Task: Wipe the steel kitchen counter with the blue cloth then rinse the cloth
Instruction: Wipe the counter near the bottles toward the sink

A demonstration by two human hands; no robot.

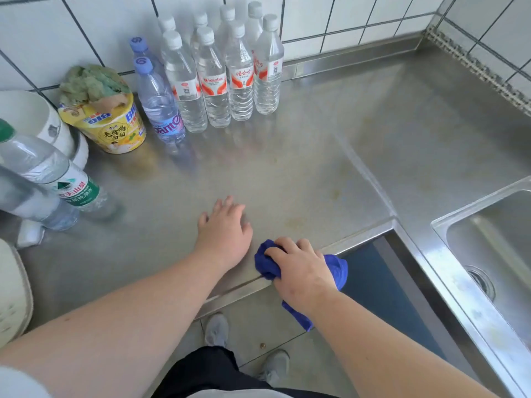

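Observation:
The steel counter [301, 156] fills the middle of the head view. My left hand [225, 231] lies flat on it near the front edge, fingers straight and spread. Just to its right, my right hand [301, 268] grips the bunched blue cloth [267, 261] at the counter's front edge. One end of the cloth hangs down over the edge below my wrist. The steel sink [494, 242] with its drain is at the right.
Several clear water bottles [218, 73] stand against the tiled wall at the back. A yellow noodle cup [112, 124] stuffed with a green rag is to their left. More bottles [48, 173] and a white appliance [31, 116] crowd the left side.

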